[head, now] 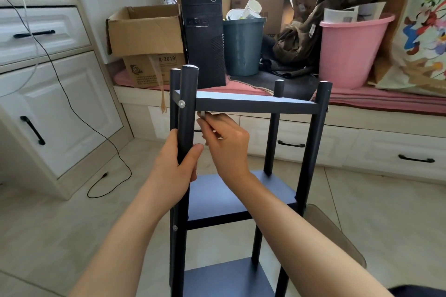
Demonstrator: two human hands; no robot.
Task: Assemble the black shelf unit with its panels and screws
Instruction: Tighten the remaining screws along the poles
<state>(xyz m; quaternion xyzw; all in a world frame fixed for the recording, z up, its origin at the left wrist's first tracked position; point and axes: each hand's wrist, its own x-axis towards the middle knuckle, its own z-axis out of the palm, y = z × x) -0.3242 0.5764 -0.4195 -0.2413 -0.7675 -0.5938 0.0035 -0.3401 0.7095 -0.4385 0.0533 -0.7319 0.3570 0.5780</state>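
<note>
Two hands are working the near-left corner of the black shelf unit (231,195), which is standing upright on the floor in front of us. Our left hand (178,169) is wrapping fingers and thumb around the near-left post (187,113), steadying it. Just above that grip, a silver screw head (181,103) is showing where the post is meeting the top panel (253,103). To the right of the post, our right hand (224,140) is pinching a small metal tool (202,114), probably a hex key, right under the panel's front edge. We are likely tightening this joint, so we are keeping the post pressed square against the panel and turning in short, even strokes, watching that the tool is staying seated. Below both grips, two lower panels are already sitting between the posts.
</note>
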